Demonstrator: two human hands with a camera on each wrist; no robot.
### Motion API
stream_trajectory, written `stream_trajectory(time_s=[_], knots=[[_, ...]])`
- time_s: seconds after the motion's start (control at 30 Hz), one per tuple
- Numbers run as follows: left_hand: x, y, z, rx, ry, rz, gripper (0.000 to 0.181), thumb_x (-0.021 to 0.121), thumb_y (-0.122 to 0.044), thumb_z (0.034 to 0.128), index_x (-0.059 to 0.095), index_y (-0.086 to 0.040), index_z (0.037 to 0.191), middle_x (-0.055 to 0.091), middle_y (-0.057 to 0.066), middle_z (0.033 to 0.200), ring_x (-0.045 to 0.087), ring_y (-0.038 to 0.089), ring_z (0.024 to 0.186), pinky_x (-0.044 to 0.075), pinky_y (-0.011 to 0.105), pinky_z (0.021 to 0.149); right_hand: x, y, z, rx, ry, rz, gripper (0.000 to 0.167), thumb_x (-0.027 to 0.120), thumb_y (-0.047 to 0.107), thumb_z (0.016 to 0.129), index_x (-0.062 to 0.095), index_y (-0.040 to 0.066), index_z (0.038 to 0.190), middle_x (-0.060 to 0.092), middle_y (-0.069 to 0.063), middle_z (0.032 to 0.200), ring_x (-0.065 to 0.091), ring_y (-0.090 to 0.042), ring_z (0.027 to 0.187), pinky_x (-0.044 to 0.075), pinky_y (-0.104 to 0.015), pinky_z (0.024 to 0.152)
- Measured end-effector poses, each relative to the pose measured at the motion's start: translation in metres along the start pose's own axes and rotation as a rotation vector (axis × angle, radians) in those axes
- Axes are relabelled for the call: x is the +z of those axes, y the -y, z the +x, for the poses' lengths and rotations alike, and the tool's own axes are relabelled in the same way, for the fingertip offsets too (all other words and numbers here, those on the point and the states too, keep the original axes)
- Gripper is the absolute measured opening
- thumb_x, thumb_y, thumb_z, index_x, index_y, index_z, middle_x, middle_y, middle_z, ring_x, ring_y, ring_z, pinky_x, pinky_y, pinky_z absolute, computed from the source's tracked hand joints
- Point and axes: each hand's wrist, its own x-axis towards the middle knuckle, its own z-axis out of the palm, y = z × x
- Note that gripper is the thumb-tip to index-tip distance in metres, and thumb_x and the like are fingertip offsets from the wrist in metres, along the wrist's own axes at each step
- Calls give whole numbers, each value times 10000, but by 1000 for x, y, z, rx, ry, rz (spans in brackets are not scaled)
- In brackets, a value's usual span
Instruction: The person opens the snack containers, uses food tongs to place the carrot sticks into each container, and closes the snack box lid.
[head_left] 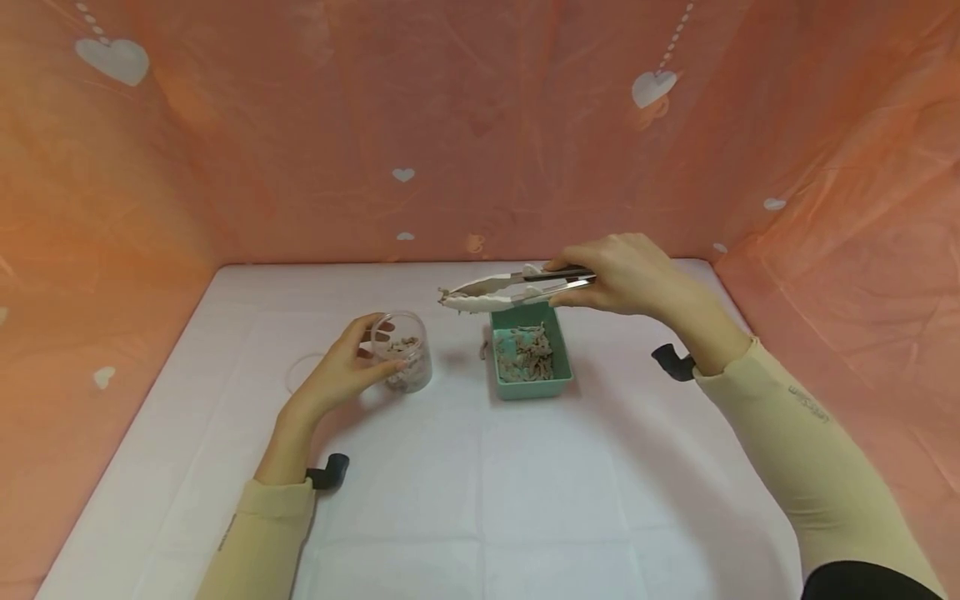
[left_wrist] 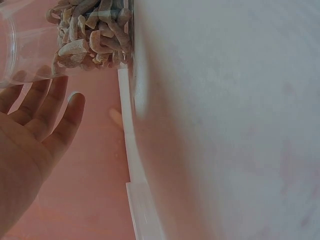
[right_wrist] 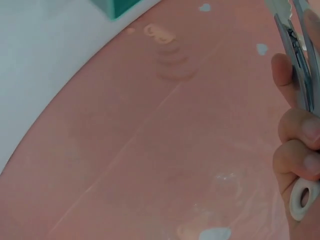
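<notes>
In the head view my left hand [head_left: 333, 375] holds a clear plastic jar [head_left: 408, 379] standing on the table, thumb on the near side and fingers behind it. Brown, dried strip-like pieces [left_wrist: 95, 37] fill the jar's lower part. My right hand [head_left: 626, 275] grips metal tongs [head_left: 551, 286] with white tips, held level above the table between the jar and a green tray. A bit of brown material [head_left: 444, 293] shows at the tongs' tips. The green tray [head_left: 532, 389] holds more brown pieces, heaped toward its right side. In the right wrist view, fingers [right_wrist: 295, 125] wrap the tongs' handle.
A clear round rim, perhaps a lid [head_left: 288, 379], lies left of the jar, partly behind the left hand. One brown piece [head_left: 483, 348] lies beside the tray's left wall. Orange sheeting with white hearts [head_left: 480, 125] encloses the white-covered table [head_left: 420, 500] at back and sides.
</notes>
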Motion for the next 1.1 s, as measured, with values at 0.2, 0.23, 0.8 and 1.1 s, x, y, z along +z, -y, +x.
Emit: stream_trajectory(time_s=[0.2,0.23,0.8,1.1], knots=[[0,-1,1,4,-8,-3,777,818,-215,927,378,-53,1547,506,232,1428,590,361,1134,513,449,969,2,16,17,-43,-5,36,412,861,478,834,770,244,1161,788,54,1015,678,-155,748,496,-422,598],[0,-1,1,4,-9,-4,776,818,-213,926,379,-56,1546,508,229,1425,585,355,1141,511,450,973,3,18,20,-50,-5,43,414,859,480,836,771,241,1162,788,53,1015,677,-154,749,497,-419,602],[0,0,1,8,-2,1,809,813,-212,932,341,-42,1567,495,220,1455,568,385,1195,481,523,1014,43,37,50,-127,23,84,408,844,479,853,764,249,1180,785,34,1047,719,-191,831,546,-467,683],[-1,0,0,28,-10,-7,755,817,-186,926,384,-38,1528,522,202,1420,547,357,1217,467,525,1023,54,39,51,-151,-6,69,422,854,469,847,767,230,1184,777,59,1090,700,-182,766,535,-437,625]])
